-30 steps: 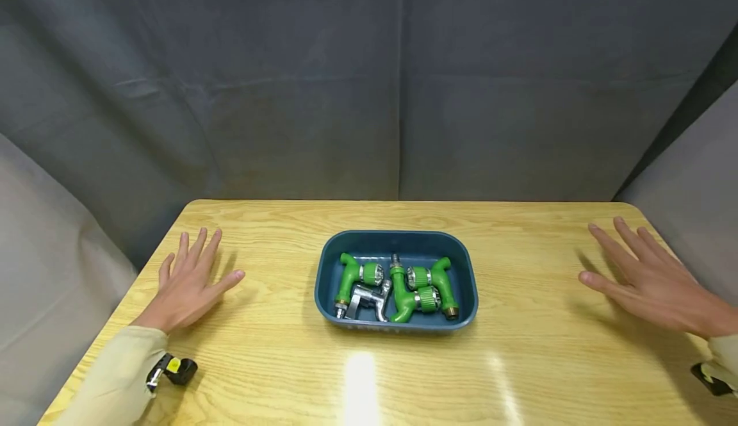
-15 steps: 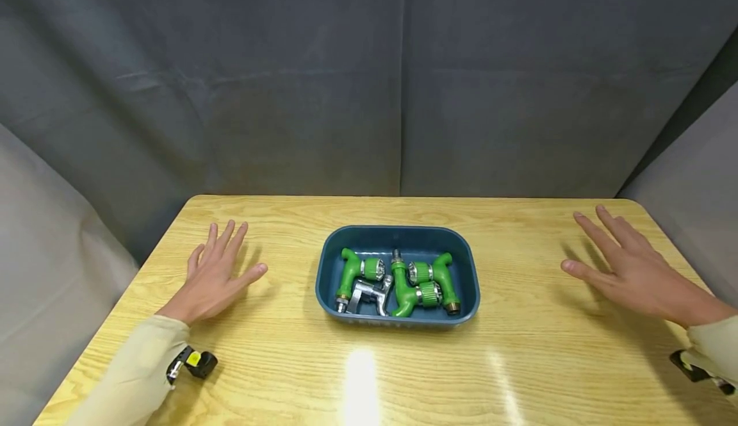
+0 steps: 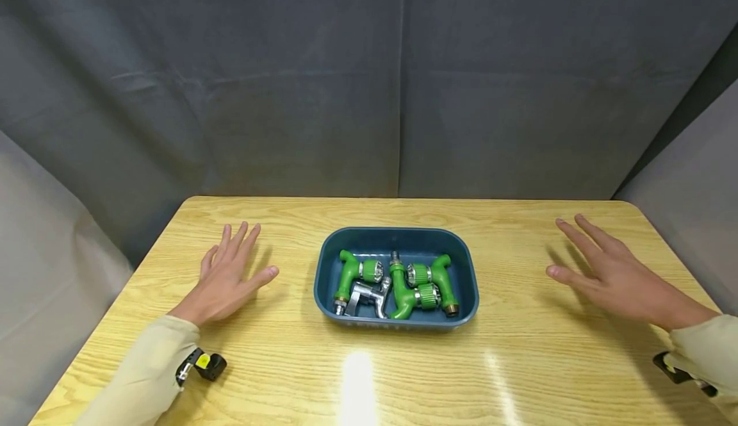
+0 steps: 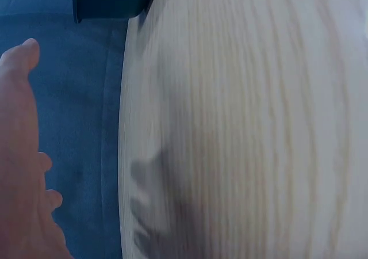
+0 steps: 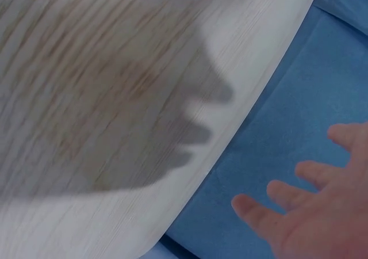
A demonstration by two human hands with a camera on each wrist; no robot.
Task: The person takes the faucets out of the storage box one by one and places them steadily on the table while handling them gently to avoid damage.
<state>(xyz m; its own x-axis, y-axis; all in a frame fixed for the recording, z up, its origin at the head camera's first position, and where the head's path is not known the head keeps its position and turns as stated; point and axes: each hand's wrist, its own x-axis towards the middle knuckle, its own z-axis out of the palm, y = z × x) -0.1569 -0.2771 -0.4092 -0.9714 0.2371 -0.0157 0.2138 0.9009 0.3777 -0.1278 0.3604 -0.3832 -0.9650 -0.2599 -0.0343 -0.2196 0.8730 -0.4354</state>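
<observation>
My left hand (image 3: pixel 227 278) hovers over the table's left side, fingers spread, holding nothing. On the opposite side my right hand (image 3: pixel 614 278) is also spread and holds nothing. Between them stands a dark blue plastic bin (image 3: pixel 396 323). Inside it lie a green tap (image 3: pixel 348 278) at the left, a second green tap (image 3: pixel 399 282) in the middle and a third green tap (image 3: pixel 442 282) at the right, each with a ribbed green knob. A small chrome tap (image 3: pixel 375 296) lies between the left and middle ones. In the left wrist view, a corner of the bin (image 4: pixel 109 3) shows at the top.
The wooden table (image 3: pixel 277 362) has rounded far corners. A dark grey curtain (image 3: pixel 300 93) hangs behind it, with paler cloth (image 3: pixel 46 272) at the left and more pale cloth (image 3: pixel 692 176) at the right. Each sleeve carries a strapped black wrist camera (image 3: pixel 210 365).
Both hands have moved inward toward the bin, the left to the right and the right to the left. The bin and taps stay as they were.
</observation>
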